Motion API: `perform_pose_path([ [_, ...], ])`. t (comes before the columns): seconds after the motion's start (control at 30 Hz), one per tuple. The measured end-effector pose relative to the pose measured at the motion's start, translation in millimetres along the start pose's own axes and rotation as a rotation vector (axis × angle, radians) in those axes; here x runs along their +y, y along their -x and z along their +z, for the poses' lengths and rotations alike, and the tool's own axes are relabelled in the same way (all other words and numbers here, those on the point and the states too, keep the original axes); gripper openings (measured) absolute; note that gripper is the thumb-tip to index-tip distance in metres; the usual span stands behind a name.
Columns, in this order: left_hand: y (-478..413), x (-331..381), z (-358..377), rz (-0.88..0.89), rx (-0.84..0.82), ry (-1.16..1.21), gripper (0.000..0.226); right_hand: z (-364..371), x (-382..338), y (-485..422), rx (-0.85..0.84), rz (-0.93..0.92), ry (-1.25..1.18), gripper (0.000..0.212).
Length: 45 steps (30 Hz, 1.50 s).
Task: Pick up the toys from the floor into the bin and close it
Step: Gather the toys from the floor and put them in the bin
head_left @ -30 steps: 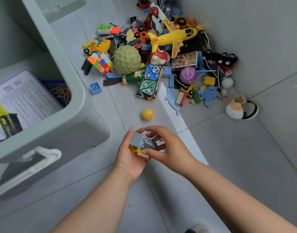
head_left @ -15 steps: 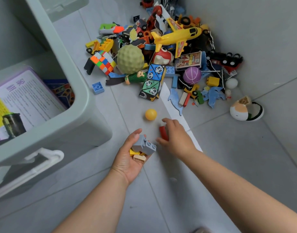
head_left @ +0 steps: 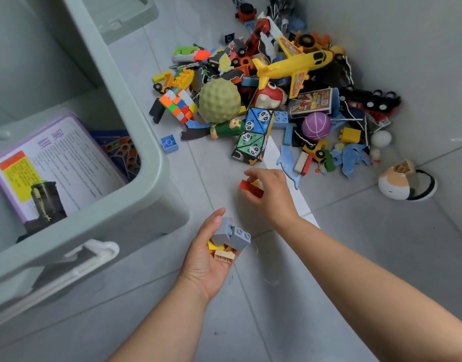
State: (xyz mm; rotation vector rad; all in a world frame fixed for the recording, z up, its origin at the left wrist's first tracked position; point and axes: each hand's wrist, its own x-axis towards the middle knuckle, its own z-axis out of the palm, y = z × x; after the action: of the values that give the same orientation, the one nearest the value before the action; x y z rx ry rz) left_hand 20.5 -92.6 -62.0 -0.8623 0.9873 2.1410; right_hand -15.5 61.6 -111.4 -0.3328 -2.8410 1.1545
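My left hand [head_left: 206, 262] is palm up near the floor, cupping grey bricks [head_left: 231, 235] with small yellow and tan pieces under them. My right hand [head_left: 274, 194] is further ahead, low over the floor, with its fingers closed on a red brick [head_left: 250, 188]; a bit of yellow shows under the fingers. The pale green bin [head_left: 146, 142] stands open on the left with a book [head_left: 60, 163] inside. The toy pile lies ahead against the wall: a yellow plane [head_left: 295, 65], a bumpy green ball [head_left: 219, 100], a colour cube [head_left: 177, 105].
A loose blue brick [head_left: 169, 143] lies beside the bin's corner. An egg-shaped toy [head_left: 397, 184] sits apart at the right by the wall. The bin's lid [head_left: 125, 17] lies at the top left. A white strip [head_left: 295, 194] runs across the grey floor tiles.
My right hand left my left palm, took the red brick off the floor and moved forward over the spot where the yellow ball lay. My left hand stayed cupped.
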Motion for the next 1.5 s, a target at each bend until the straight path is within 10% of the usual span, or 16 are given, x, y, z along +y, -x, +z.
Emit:
perform_pose_path([
  [0.53, 12.1, -1.5, 8.3, 0.05, -0.015, -0.161, 0.034, -4.8, 21.9, 11.3, -0.193, 0.006, 0.361, 0.043],
  [0.7, 38.1, 1.6, 45.1, 0.142, -0.129, -0.251, 0.04, -52.3, -12.0, 32.9, 0.27, 0.511, -0.462, 0.023],
  [0.97, 117.8, 108.4, 93.7, 0.7, -0.568, -0.324, 0.053, -135.0, -184.6, 55.8, 0.269, -0.107, -0.703, 0.037],
  [1.2, 131.1, 203.1, 7.3, 0.916, -0.197, -0.63, 0.064, -63.5, -282.9, 23.5, -0.248, -0.023, -0.74, 0.041],
  [1.5, 100.6, 221.9, -64.9, 0.639, 0.347, -1.131, 0.07, 4.8, -328.4, 5.6, -0.635, 0.328, -0.572, 0.056],
])
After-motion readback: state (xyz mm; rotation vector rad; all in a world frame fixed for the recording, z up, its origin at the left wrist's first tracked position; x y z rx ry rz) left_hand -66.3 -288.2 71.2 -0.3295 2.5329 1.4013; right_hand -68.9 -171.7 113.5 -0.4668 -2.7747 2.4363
